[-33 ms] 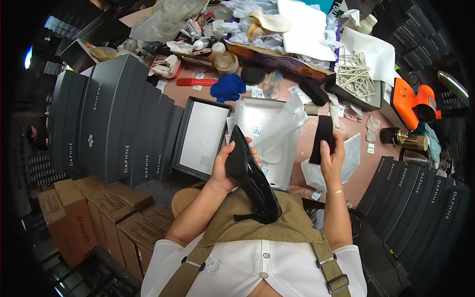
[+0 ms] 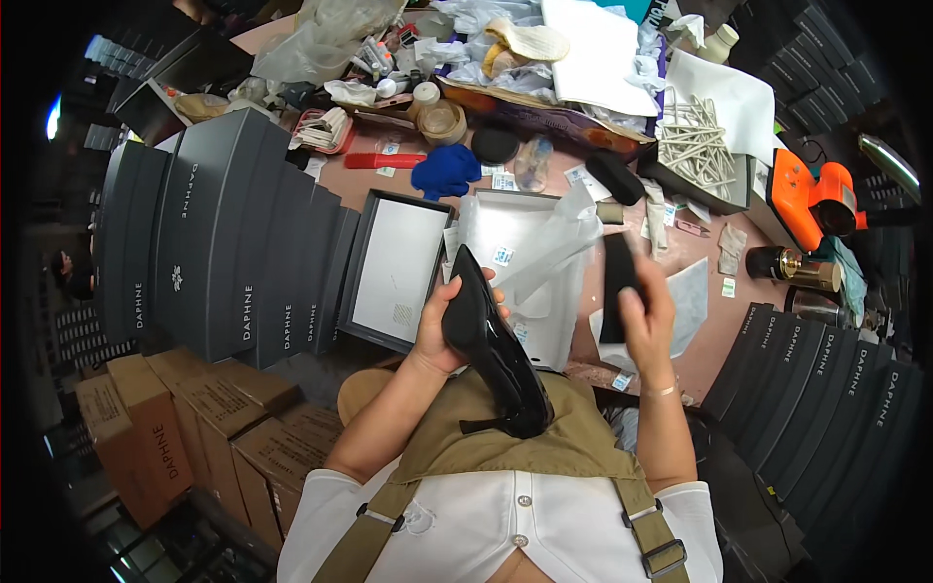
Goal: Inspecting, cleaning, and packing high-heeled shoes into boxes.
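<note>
Centrally, the left hand (image 2: 449,328) was clamped around a glossy black pointed high-heeled shoe (image 2: 491,345), toe toward twelve o'clock, heel over the lap. At three o'clock from it, the right hand (image 2: 653,316) gripped a flat black rectangular brush (image 2: 616,284), fingers closed on it. Crumpled white tissue paper (image 2: 549,248) lay at twelve o'clock, beside an open dark grey shoebox (image 2: 397,267) at ten o'clock.

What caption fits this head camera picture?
Left hand holds a glossy black high-heeled shoe; right hand grips a flat black piece.
</note>
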